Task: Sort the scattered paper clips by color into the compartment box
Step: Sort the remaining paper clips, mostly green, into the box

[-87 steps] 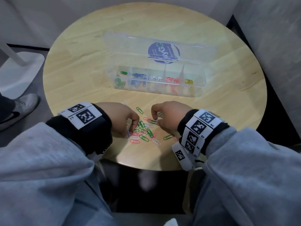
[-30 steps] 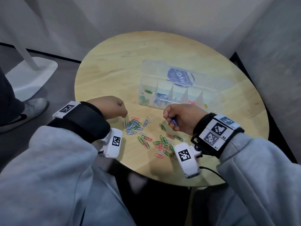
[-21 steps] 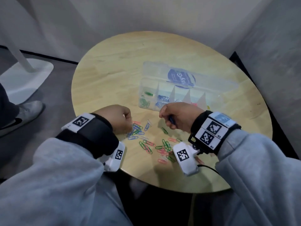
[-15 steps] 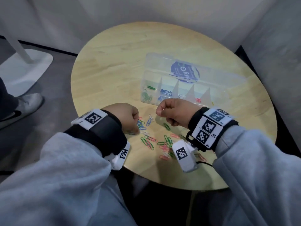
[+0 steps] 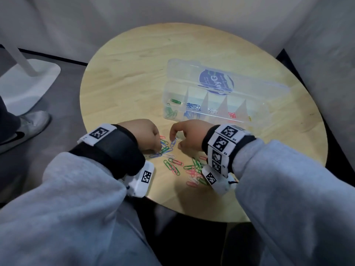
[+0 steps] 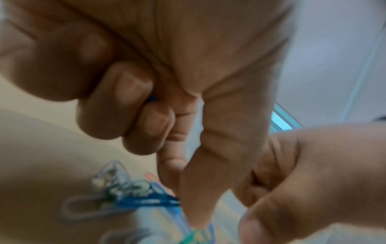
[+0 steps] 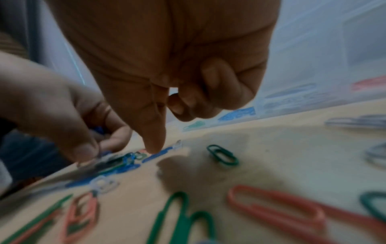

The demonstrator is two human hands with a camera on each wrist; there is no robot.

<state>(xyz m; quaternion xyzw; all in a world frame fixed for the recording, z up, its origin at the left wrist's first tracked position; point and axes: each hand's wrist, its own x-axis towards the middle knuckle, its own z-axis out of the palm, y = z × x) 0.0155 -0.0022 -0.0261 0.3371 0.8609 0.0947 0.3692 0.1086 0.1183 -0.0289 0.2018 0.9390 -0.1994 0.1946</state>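
Loose paper clips (image 5: 172, 164) in green, red, blue and white lie scattered on the round wooden table (image 5: 124, 83) near its front edge. The clear compartment box (image 5: 201, 120) stands behind them, its lid (image 5: 249, 81) open, holding green (image 5: 171, 112), blue (image 5: 192, 108), white (image 5: 212, 111), red (image 5: 232, 115) and yellow clips in separate compartments. My left hand (image 5: 149, 135) has its fingers curled round blue clips (image 6: 152, 99), and its thumb and forefinger reach down to a blue clip (image 6: 146, 201). My right hand (image 5: 184, 133) touches another blue clip (image 7: 155, 155) with one fingertip, its other fingers curled with nothing seen in them.
A person's shoe (image 5: 25, 129) and a white stand base (image 5: 28, 81) are on the floor to the left. Grey walls close in behind and to the right of the table. The clips lie close to the table's front edge (image 5: 192, 210).
My right hand, a raised fist with a blue clip showing a second ago, has come down and put a fingertip on a clip. My left hand has stayed at the left of the pile.
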